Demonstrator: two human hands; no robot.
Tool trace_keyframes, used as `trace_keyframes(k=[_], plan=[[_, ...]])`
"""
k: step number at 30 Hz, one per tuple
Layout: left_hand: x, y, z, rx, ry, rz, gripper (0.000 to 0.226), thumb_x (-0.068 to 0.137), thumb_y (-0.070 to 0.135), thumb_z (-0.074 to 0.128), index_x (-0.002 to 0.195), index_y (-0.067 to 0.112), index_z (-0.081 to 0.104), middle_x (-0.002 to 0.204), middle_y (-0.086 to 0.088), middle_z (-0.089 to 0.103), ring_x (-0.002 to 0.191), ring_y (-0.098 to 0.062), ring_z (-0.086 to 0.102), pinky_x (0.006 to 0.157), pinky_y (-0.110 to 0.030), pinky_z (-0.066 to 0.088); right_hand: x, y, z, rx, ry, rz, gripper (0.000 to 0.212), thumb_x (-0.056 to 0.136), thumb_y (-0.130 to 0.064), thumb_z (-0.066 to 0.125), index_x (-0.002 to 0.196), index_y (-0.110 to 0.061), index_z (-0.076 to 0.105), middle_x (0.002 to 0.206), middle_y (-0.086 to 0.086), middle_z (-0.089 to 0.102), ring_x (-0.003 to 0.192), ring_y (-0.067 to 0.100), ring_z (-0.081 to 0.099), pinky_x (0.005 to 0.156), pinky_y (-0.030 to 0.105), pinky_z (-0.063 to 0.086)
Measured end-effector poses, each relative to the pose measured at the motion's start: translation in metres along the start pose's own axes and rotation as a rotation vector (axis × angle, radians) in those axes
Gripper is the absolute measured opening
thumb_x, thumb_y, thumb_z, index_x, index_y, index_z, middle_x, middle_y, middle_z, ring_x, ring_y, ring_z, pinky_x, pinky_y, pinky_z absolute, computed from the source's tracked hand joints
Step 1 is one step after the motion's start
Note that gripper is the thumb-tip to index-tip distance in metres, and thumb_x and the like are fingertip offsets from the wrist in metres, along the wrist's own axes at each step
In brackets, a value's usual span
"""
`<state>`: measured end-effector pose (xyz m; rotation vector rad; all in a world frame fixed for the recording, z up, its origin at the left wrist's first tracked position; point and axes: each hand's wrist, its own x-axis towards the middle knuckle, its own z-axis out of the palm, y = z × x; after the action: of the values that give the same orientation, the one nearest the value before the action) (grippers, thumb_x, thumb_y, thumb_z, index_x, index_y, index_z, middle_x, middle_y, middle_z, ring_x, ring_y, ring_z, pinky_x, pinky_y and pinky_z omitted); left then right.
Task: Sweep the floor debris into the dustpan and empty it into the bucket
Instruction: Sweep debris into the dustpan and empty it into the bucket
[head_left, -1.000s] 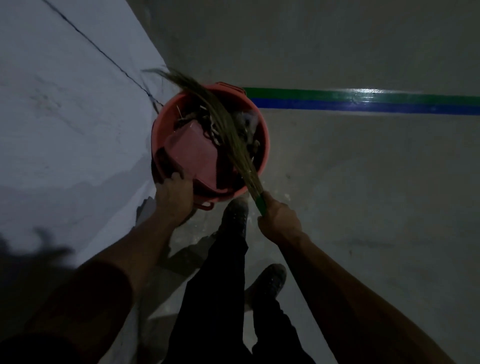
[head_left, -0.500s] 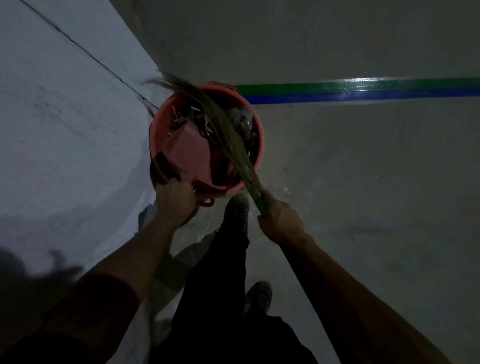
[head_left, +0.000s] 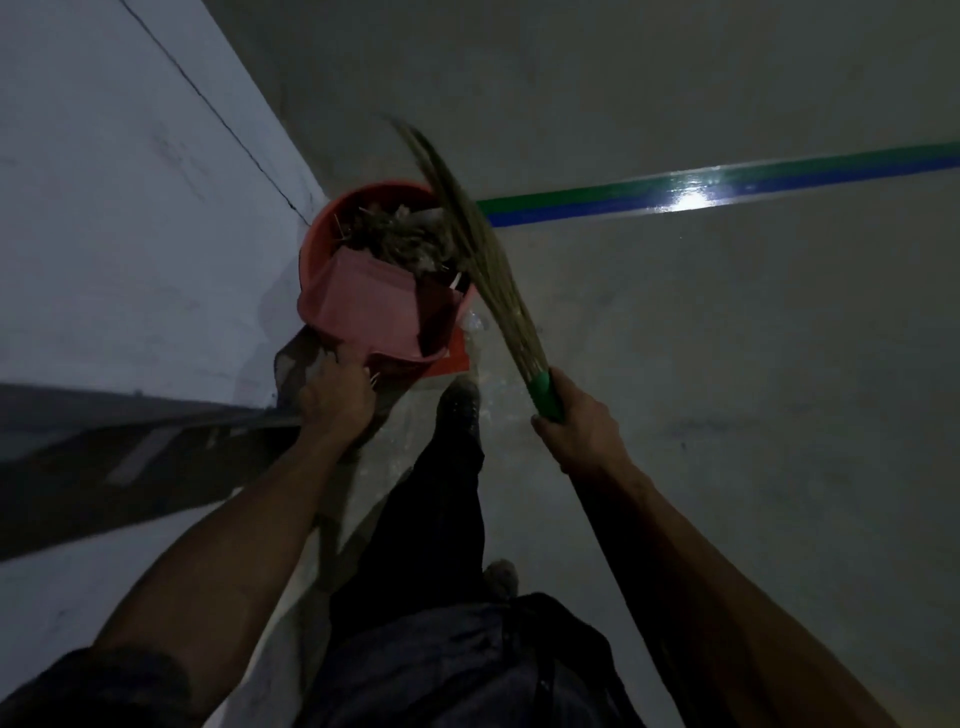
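An orange-red bucket (head_left: 332, 223) stands on the floor by the wall, holding grey debris (head_left: 402, 239). A pink dustpan (head_left: 363, 301) lies tipped over the bucket's near rim. My left hand (head_left: 335, 400) grips the dustpan's handle end. My right hand (head_left: 576, 426) grips the green handle of a grass broom (head_left: 483, 249). The broom slants up to the left, its bristles crossing the bucket's right rim.
A pale wall (head_left: 119, 234) runs along the left, with a dark band lower down. A green and blue stripe (head_left: 727, 182) crosses the grey floor on the right. My legs and shoes (head_left: 457, 410) stand just before the bucket.
The broom has swung right, from across the bucket's middle to its right rim. The dustpan has tipped further over the near rim. My view has shifted, with the bucket now higher and more central.
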<state>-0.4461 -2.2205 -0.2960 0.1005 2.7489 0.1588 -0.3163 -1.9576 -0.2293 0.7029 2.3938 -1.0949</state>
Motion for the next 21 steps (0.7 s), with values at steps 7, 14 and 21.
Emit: trace_keyframes(k=[7,14,21], plan=[[-0.108,0.018,0.007,-0.082,0.026,0.09,0.033,0.097,0.02,0.046,0.125,0.003,0.04,0.112,-0.028,0.056,0.096,-0.043,0.057,0.078,-0.047,0.044,-0.088,0.06,-0.03,0.269,0.013,0.149,0.055,0.09,-0.017,0.06,0.139,-0.029,0.041,0.106,0.005,0.06,0.06,0.025,0.065,0.045,0.031,0.054],[-0.142,0.048,0.006,0.009,-0.062,0.242,0.03,0.096,0.018,0.045,0.126,0.017,0.05,0.114,-0.017,0.059,0.102,-0.036,0.058,0.085,-0.046,0.043,-0.112,0.095,-0.047,0.447,0.032,0.304,0.044,0.09,-0.016,0.06,0.131,-0.022,0.046,0.094,0.011,0.06,0.056,0.024,0.063,0.044,0.027,0.05],[-0.097,0.082,0.032,0.183,-0.161,0.29,0.035,0.092,0.016,0.051,0.127,0.013,0.052,0.108,-0.017,0.062,0.095,-0.036,0.061,0.07,-0.039,0.046,-0.05,0.114,-0.049,0.452,-0.026,0.402,0.04,0.092,-0.016,0.059,0.129,-0.022,0.045,0.092,0.012,0.06,0.056,0.022,0.062,0.045,0.028,0.05]])
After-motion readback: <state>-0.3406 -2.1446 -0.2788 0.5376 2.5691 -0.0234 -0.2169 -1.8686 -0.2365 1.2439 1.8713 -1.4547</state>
